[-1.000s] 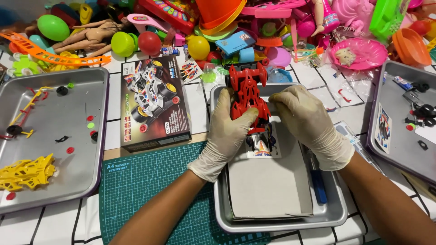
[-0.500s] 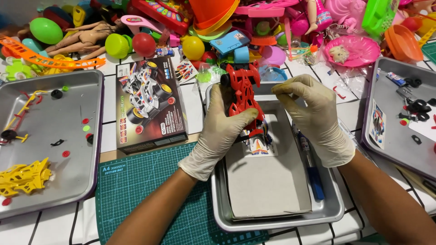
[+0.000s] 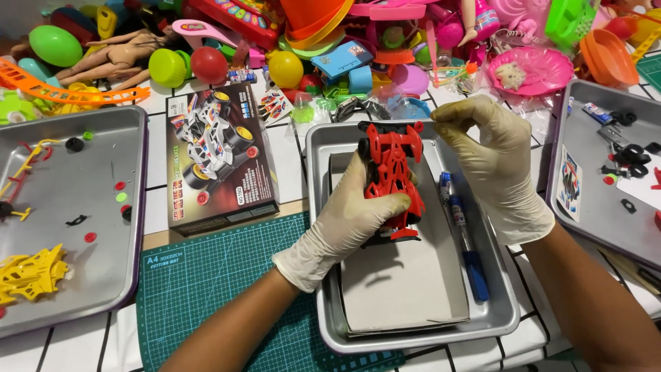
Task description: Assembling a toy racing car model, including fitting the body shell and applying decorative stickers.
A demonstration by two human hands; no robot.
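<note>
- Red plastic toy race car: this is the thing both hands work on. It sits up in the air just over the middle tray, nose pointing away from the person.
- The left hand wears a cream rubber glove. Its fingers wrap around the car's middle and press it tight from the side and from under it.
- The right hand wears the same kind of glove. Its fingers are bunched together and pinch at the far right corner of the car, by the front.
- Under the car is a shiny silver metal tray. A flat grey cardboard sheet lies in it, and the car's shadow falls on that sheet.
- A blue and white pen-shaped tool lies in the same tray, just beside the cardboard, under the right wrist.
- A green cutting mat with a grid lies under the left arm, touching the tray's left side.
- A dark cardboard box with a picture of a white toy car lies flat on the white tiled worktop, left of the tray.
- Far left is another silver tray. It holds yellow plastic parts and small red, green and black bits.
- Far right is a third silver tray with small black parts and a sticker sheet.
- Along the far edge of the worktop is a big pile of bright toys: balls, a doll, and a pink bowl.
</note>
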